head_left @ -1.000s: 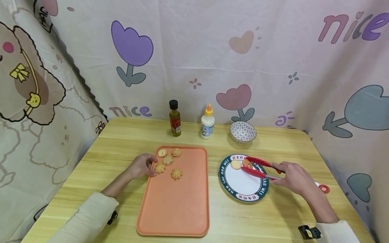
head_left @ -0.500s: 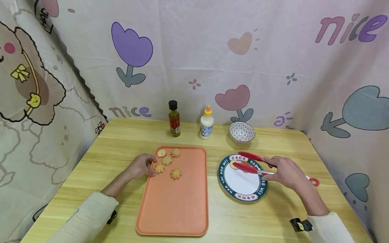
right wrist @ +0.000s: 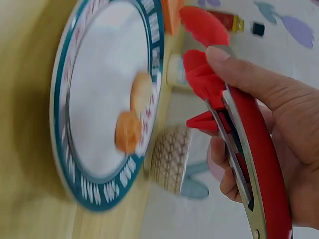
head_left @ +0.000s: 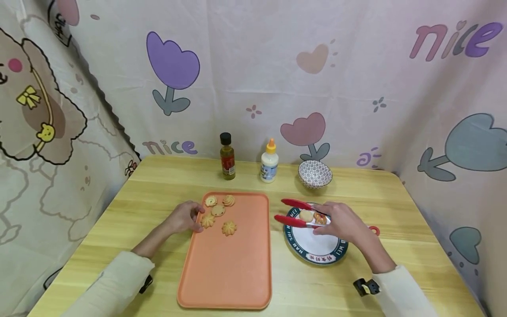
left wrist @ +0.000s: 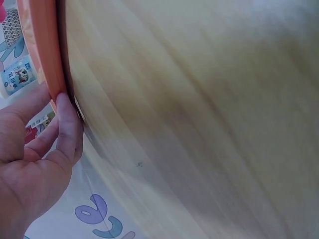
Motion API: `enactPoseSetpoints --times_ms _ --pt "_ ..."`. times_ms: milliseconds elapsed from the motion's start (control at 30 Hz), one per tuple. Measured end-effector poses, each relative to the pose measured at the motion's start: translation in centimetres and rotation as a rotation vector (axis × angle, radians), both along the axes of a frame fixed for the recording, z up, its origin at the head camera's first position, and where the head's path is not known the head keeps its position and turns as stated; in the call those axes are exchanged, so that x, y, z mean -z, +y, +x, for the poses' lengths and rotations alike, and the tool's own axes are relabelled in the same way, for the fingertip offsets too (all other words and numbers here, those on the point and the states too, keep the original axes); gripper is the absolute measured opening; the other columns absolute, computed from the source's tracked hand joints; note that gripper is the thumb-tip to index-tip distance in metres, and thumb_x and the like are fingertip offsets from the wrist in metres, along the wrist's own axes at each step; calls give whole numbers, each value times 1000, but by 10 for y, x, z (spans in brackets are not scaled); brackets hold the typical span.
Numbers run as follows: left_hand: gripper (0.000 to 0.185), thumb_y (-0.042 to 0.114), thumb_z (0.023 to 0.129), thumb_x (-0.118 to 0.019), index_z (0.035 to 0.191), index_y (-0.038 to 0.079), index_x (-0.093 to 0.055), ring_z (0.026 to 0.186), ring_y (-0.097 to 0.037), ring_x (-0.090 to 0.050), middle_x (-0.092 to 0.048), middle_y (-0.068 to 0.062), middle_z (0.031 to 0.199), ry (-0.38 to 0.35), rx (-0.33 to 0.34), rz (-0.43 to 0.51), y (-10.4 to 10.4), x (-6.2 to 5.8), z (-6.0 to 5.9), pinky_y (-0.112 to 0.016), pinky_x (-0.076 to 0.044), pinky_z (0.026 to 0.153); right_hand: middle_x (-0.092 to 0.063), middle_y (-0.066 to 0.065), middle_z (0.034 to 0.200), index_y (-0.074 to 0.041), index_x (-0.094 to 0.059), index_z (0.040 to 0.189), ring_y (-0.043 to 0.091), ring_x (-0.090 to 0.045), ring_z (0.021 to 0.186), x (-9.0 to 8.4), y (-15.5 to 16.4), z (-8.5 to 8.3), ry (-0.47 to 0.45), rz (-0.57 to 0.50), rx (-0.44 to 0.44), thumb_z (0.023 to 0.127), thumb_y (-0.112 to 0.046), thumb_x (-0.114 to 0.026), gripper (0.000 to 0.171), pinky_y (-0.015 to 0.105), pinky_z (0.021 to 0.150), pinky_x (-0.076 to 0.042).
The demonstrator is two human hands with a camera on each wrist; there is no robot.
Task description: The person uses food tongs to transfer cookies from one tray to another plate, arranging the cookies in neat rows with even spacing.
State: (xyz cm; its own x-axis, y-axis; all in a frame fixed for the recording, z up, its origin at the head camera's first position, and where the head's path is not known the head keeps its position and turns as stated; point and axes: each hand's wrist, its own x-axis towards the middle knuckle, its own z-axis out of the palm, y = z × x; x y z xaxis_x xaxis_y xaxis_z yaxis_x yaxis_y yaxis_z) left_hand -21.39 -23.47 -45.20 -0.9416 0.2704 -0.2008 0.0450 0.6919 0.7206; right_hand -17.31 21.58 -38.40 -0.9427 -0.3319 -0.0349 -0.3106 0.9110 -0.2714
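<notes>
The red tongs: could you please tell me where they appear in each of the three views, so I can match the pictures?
Head view: the red tongs lie right of centre, held by the right hand, their tips over the plate's left rim.
Left wrist view: not in it; only the orange tray's edge and the left hand.
Right wrist view: the tongs fill the right side.
Shared landmark: the plate, in the head and right wrist views.

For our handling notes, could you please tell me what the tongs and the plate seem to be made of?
Tongs: matte red tips, likely silicone, on shiny metal arms. Plate: glossy white with a printed teal rim, probably glazed ceramic, possibly melamine.
</notes>
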Motion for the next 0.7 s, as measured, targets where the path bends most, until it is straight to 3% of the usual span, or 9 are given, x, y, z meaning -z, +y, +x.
enactPoseSetpoints --times_ms 300,700 --pt "45 -1 67 -81 107 -4 -59 70 -17 -47 -48 -13 93 -2 -10 20 1 3 1 -27 -45 56 -65 12 120 -8 -62 126 30 -60 110 6 -41 -4 10 -49 -91 66 -35 -86 70 47 93 -49" --pt "46 1 68 -82 108 -4 -60 69 -17 -48 -49 -13 91 11 3 -3 0 3 0 -26 -45 55 -67 8 109 -11 -63 125 15 -56 80 16 -90 -4 0 -90 -186 65 -33 -86 67 32 73 -51"
